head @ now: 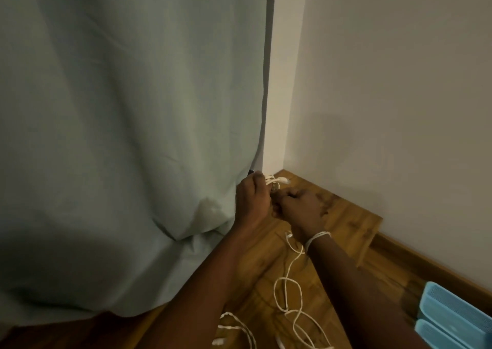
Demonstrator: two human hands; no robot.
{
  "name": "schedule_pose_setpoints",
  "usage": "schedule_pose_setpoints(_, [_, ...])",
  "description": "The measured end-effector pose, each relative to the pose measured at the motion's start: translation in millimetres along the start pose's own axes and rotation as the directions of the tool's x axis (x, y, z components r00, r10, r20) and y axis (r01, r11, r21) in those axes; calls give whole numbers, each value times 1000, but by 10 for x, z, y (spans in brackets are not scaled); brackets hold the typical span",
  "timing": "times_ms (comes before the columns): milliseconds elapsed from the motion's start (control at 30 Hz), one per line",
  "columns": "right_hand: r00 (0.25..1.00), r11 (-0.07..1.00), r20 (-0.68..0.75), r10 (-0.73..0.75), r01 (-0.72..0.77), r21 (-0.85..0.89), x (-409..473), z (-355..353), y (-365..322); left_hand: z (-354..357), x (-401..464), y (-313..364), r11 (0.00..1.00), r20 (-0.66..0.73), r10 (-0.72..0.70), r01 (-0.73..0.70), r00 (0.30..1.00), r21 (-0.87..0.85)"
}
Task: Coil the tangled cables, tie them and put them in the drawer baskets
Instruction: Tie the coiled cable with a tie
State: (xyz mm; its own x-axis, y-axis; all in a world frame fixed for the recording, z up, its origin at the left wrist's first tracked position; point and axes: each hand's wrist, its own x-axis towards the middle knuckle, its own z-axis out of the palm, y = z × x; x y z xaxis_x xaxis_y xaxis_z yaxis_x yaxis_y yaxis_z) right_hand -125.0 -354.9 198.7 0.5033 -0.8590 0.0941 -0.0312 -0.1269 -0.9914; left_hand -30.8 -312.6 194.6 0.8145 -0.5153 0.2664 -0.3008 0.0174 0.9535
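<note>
Wood floor (269,277) in a corner, curtain (119,135) on your left, wall (386,82) right. Your left hand (251,198) grips a small coil (274,182) of white cable; right hand (299,206) pinches the cable beside it. Loose cable (288,295) trails tangled across the floor below your arms. Blue baskets (452,319) sit bottom right.

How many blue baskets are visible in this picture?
2. The upper blue basket lies at the right edge on the wooden floor; the lower blue basket sits just below it in the corner. Both are cropped; more may be hidden.
</note>
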Motion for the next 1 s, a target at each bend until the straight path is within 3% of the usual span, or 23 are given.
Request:
schedule_pose_setpoints(67, [987, 957, 42, 152, -158, 243, -40, 54, -47, 41, 3, 75, 999, -18, 3, -2, 1000, 36])
schedule_pose_setpoints(133, [948, 847, 161, 274, -318, 425, -56, 74, -78, 79, -23, 163, 996, -23, 50, -48, 998, 75])
schedule_pose_setpoints(300, [907, 652, 289, 305, -420, 631, 24, -44, -68, 170, -60, 286, 949, 21, 268, -268, 963, 168])
schedule_pose_setpoints(500, [928, 603, 225, 297, -365, 709, 77, -148, -76, 358, -84, 344, 921, -38, 366, -357, 930, 156])
schedule_pose_setpoints(700, [916, 662, 259, 307, -400, 634, 115, -238, -34, 448, -83, 398, 975, -33, 202, -197, 979, 103])
schedule_pose_setpoints(833, [925, 689, 216, 314, -378, 619, 99, -295, -37, 470, -74, 368, 957, 34, 266, -268, 963, 108])
schedule_pose_setpoints(933, [938, 733, 200, 282, -345, 586, 105, -338, -79, 490, -70, 348, 956, -2, 263, -261, 965, 134])
schedule_pose_setpoints(1000, [930, 795, 280, 237, -352, 495, 77, -439, -116, 477, -46, 348, 954, -59, 265, -253, 962, 158])
